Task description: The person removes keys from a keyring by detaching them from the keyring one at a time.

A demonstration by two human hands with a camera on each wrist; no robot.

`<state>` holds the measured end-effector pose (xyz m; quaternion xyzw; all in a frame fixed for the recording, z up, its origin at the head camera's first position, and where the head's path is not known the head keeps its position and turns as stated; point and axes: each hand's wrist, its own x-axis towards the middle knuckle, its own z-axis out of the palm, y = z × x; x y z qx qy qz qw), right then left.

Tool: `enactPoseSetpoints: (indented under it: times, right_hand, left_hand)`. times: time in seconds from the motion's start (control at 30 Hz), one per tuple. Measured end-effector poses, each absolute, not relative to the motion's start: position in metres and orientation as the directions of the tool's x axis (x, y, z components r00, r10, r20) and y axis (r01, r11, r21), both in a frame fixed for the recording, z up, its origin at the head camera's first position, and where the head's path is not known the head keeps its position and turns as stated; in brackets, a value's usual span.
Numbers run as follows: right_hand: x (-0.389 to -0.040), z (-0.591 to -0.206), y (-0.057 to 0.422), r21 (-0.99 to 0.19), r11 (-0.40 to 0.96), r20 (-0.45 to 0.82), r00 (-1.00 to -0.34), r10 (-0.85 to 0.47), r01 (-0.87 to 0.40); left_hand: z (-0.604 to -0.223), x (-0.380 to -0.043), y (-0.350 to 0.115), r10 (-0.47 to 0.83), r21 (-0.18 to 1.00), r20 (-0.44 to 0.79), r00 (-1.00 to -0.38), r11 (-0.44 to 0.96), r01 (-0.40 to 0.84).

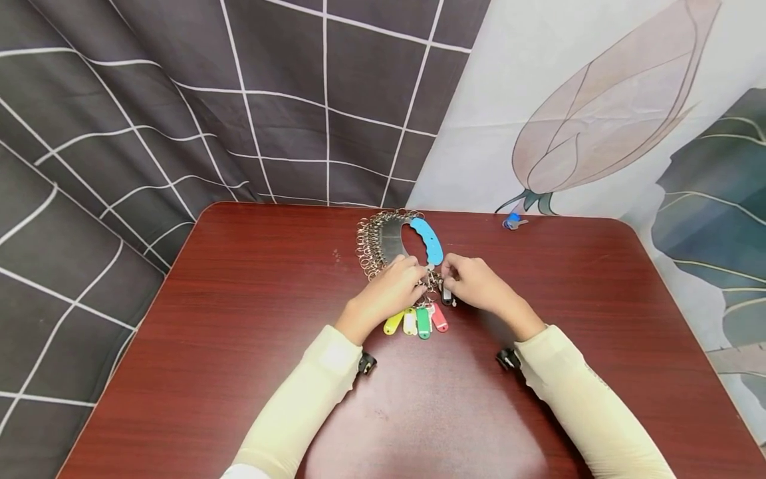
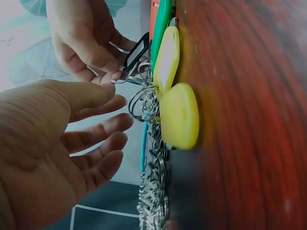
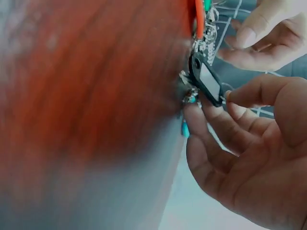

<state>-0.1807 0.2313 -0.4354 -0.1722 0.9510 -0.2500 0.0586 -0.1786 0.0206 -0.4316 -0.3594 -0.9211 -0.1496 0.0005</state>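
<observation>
A grey curved plate with a blue handle lies at the table's back, metal clips and rings fringing its edge. My right hand pinches the ring end of a black key tag between thumb and fingertips. Close by on the left, my left hand has loosely bent fingers near a metal clip and a split ring; no firm grip shows. In front hang yellow key tags, a green tag and a red tag, some with keys.
A blue key tag with a key lies at the back right of the reddish-brown table. Dark checked cloth and a white flower-print cloth hang right behind the table's back edge.
</observation>
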Motion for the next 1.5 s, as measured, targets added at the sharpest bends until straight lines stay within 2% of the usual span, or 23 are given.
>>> enactPoseSetpoints:
  times: [0.33,0.6,0.7,0.97,1.5]
  right_hand:
    - [-0.184,-0.436,0.233,-0.61,0.739,0.004,-0.933,-0.36,-0.288]
    - [-0.186,-0.435,0.231,-0.668,0.702,-0.014,-0.939,-0.342,-0.246]
    - [-0.187,-0.434,0.229,-0.677,0.696,-0.007,-0.943,-0.334,-0.241]
    - [-0.185,-0.432,0.226,-0.685,0.693,0.015,-0.955,-0.298,-0.226]
    - [-0.177,-0.42,0.218,-0.559,0.787,0.109,-0.964,-0.244,-0.262]
  left_hand:
    - [-0.433,-0.188,0.033,0.622,0.354,0.076,-0.779,0.714,0.605]
    - [-0.438,-0.198,0.035,0.524,0.645,0.031,-0.851,0.64,0.418]
    - [-0.44,-0.201,0.034,0.494,0.71,0.029,-0.869,0.601,0.366]
    - [-0.444,-0.2,0.038,0.462,0.721,0.043,-0.886,0.599,0.348]
    - [-0.448,-0.193,0.05,0.362,0.735,0.154,-0.919,0.58,0.351]
